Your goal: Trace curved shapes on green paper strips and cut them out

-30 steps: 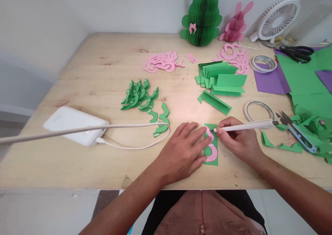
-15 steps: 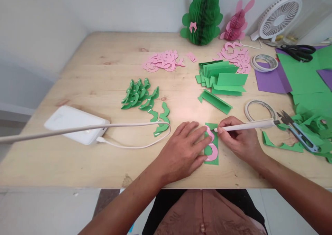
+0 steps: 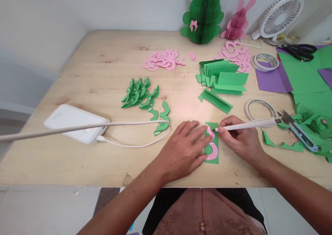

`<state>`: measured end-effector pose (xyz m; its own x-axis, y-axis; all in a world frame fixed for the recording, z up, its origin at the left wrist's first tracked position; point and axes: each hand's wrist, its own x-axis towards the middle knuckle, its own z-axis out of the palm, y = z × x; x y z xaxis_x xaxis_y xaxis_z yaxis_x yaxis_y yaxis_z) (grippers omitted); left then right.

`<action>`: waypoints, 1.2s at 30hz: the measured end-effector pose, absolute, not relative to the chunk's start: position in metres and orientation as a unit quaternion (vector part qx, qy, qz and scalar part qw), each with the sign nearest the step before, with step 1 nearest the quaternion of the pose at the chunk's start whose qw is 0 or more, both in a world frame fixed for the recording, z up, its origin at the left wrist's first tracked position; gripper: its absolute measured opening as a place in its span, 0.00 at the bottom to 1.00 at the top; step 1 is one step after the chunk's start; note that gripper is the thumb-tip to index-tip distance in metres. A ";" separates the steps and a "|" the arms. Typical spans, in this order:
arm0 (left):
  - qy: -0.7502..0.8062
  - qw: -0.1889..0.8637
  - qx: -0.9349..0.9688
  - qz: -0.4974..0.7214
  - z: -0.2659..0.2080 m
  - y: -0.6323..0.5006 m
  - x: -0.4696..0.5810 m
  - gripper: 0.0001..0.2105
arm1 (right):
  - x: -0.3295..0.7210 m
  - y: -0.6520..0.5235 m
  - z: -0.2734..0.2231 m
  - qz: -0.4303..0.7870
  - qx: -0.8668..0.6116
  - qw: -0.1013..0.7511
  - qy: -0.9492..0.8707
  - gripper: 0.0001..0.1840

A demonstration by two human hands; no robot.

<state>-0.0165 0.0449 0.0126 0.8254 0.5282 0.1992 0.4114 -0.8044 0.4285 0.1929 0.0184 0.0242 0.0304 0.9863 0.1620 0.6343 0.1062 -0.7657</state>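
A pink wavy paper cutout (image 3: 213,152) lies on a green paper strip (image 3: 213,161) near the table's front edge. Flat on the table, my left hand (image 3: 183,148) has its fingers stretched out, their tips pressing on the cutout and hiding its left side. My right hand (image 3: 240,138) grips a white pen (image 3: 250,124) with a dark end. The pen's tip meets the green strip beside the cutout's upper right edge.
Green cut pieces (image 3: 138,93), a white power bank (image 3: 76,123) with a cable and pink cutouts (image 3: 163,60) lie leftward. Folded green papers (image 3: 228,76), tape rolls (image 3: 261,107), light-blue-handled snips (image 3: 301,134), black scissors (image 3: 298,51) and green scraps (image 3: 313,127) lie rightward.
Both hands keep nearly the same place. The pen's tip barely shifts along the cutout's upper edge, and the whole view has moved slightly.
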 end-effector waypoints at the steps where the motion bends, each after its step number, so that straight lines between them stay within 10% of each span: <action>1: 0.251 0.186 0.937 0.157 0.013 0.045 -0.017 0.18 | 0.193 0.018 0.024 0.246 -0.623 0.357 -0.651 0.06; 36: 0.245 0.180 0.939 0.159 0.012 0.045 -0.017 0.18 | 0.193 0.018 0.026 0.241 -0.638 0.347 -0.643 0.06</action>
<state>-0.0170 0.0450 0.0116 0.8289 0.5182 0.2110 0.4032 -0.8147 0.4168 0.1935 0.0183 0.0259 0.0560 0.9887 0.1393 0.6540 0.0691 -0.7533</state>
